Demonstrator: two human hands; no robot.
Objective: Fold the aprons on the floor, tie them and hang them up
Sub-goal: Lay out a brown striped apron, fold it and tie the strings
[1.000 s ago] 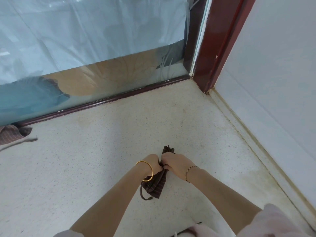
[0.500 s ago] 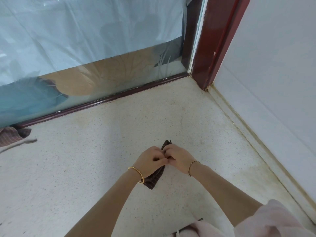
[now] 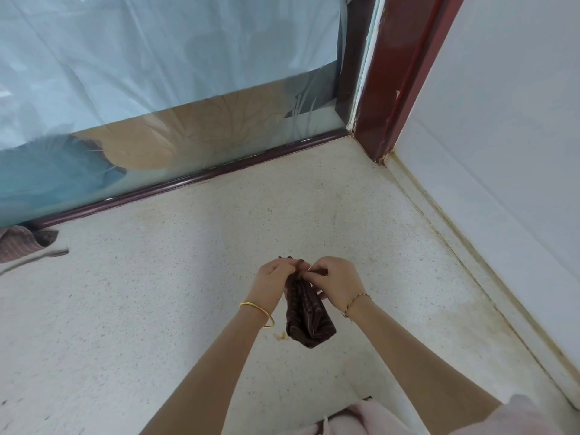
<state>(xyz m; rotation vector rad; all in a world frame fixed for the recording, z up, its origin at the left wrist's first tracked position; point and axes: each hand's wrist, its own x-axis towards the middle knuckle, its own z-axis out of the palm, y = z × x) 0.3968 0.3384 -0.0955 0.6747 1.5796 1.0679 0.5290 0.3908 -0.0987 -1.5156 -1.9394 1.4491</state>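
Just below centre, toward 6 o'clock: apron (image 3: 309,318), dark brown, faintly striped, folded into a narrow bundle, hanging upright and clear of the floor (image 3: 157,324).

At the bundle's top end: left hand (image 3: 271,285), reaching in from 7 o'clock, and right hand (image 3: 337,284), reaching in from 5 o'clock. Fingers of both curled, pinching the cloth, fingertips almost touching. Strap inside the pinch: cannot tell, hidden by the fingers.

On the left wrist: gold bangle (image 3: 259,312). On the right wrist: thin bracelet (image 3: 356,302).

At 8 o'clock of the bundle's lower end, just beside it: small yellowish fleck (image 3: 281,336) on the floor.

At 9 o'clock, cut by the frame edge: second apron (image 3: 18,244), lighter striped, crumpled on the floor against the door rail (image 3: 188,183), with its strap (image 3: 47,255) trailing toward 3 o'clock.

At 12 o'clock: glass door (image 3: 157,73) under wrinkled film. At 1 o'clock: red-brown post (image 3: 401,73). At 3 o'clock: white wall (image 3: 502,120).

At 5 o'clock, bottom edge: pink sleeve (image 3: 527,416).
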